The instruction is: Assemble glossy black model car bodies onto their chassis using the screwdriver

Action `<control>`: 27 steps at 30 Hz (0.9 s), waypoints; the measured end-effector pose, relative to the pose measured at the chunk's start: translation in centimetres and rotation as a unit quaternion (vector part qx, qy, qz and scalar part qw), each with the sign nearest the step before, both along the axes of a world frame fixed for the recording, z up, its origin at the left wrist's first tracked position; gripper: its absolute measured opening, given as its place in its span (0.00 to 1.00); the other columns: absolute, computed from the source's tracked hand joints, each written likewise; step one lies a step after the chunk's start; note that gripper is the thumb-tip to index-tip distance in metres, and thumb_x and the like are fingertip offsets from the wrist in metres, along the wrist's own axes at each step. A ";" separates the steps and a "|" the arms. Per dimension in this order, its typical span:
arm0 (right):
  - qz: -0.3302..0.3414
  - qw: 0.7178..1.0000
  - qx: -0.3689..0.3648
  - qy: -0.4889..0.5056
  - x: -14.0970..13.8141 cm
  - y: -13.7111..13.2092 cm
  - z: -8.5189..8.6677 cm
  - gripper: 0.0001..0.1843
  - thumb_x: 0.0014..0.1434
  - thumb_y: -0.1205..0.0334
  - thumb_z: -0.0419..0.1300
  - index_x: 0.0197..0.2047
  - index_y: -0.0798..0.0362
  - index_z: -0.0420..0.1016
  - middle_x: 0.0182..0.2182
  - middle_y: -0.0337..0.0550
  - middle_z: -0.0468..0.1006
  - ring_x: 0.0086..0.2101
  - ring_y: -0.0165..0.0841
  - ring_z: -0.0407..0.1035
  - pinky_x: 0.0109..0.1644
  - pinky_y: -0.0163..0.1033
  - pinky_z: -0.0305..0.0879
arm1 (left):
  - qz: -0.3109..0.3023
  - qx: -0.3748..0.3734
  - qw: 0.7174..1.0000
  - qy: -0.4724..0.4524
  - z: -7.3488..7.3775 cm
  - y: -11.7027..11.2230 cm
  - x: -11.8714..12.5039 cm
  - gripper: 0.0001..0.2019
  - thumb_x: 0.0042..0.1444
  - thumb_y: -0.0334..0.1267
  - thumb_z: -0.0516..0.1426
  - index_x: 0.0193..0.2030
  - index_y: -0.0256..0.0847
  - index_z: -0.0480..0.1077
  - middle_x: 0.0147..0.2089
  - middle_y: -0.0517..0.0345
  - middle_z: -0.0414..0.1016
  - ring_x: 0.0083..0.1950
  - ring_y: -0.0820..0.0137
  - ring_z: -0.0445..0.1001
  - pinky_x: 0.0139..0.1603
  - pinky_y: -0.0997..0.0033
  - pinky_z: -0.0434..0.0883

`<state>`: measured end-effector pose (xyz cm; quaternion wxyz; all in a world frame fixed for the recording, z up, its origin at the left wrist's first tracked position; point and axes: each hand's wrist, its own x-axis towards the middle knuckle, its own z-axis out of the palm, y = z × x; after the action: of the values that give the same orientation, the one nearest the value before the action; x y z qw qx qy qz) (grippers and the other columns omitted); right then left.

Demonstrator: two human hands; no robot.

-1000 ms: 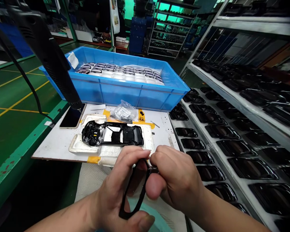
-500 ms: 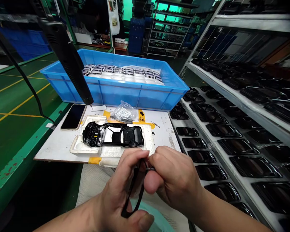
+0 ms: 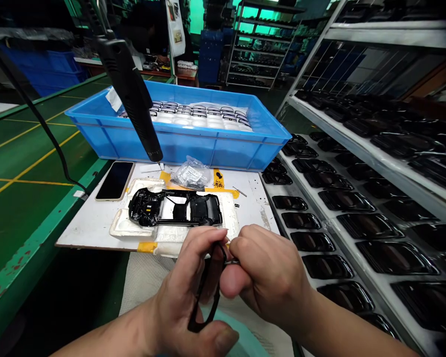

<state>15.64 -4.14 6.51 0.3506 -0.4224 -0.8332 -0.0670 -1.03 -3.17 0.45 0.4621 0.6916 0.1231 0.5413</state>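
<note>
My left hand [image 3: 188, 302] grips a thin black plastic frame [image 3: 204, 292], thumb at its lower end and fingers curled over its top. My right hand [image 3: 267, 272] is closed in a pinch against the frame's upper end, holding something small that I cannot make out. Both hands hover low and near, in front of a white board [image 3: 89, 218]. On the board a black car-shaped housing [image 3: 174, 207] lies in a white foam cradle [image 3: 121, 225]. A black electric screwdriver [image 3: 132, 94] hangs over the board's back edge.
A phone [image 3: 115, 180] lies at the board's left, a small plastic bag [image 3: 190, 174] of parts at its back. Behind stands a blue bin [image 3: 208, 144] with several framed parts. Racks [image 3: 357, 208] on the right hold several black window pieces. A green bench edge [image 3: 33, 238] runs left.
The hanging screwdriver has swung to the right, from over the phone to over the board's back edge. My hands stay together on the black frame, which has turned slightly edge-on.
</note>
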 end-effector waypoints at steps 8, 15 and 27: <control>0.004 1.000 -0.009 0.003 0.1 -0.1 -0.1 0.33 0.73 0.42 0.41 0.26 0.54 0.67 0.20 0.39 0.64 0.23 0.28 0.57 0.29 0.38 0.50 | 0.017 0.018 1.000 0.004 -0.2 0.0 0.0 0.42 0.59 0.55 0.60 0.75 0.43 0.51 0.62 0.45 0.60 0.61 0.54 0.67 0.64 0.55 0.66; 0.007 0.999 -0.015 0.032 0.4 0.1 0.9 0.34 0.67 0.32 0.42 0.31 0.54 0.67 0.21 0.37 0.65 0.22 0.26 0.59 0.28 0.36 0.52 | 0.003 0.065 0.998 -0.014 0.4 0.8 -0.2 0.42 0.57 0.51 0.62 0.75 0.39 0.54 0.59 0.45 0.63 0.62 0.57 0.65 0.65 0.64 0.66; 0.015 0.999 -0.027 -0.037 0.6 -0.1 1.1 0.35 0.70 0.36 0.42 0.26 0.55 0.69 0.20 0.39 0.65 0.23 0.29 0.59 0.29 0.40 0.49 | 0.014 0.084 0.996 0.041 0.9 0.9 -1.1 0.44 0.52 0.45 0.62 0.74 0.37 0.55 0.64 0.42 0.61 0.64 0.52 0.64 0.61 0.61 0.71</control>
<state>16.25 -4.21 7.65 0.3088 -0.4168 -0.8532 -0.0549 -2.16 -2.29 1.36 0.3894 0.7479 0.1053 0.5273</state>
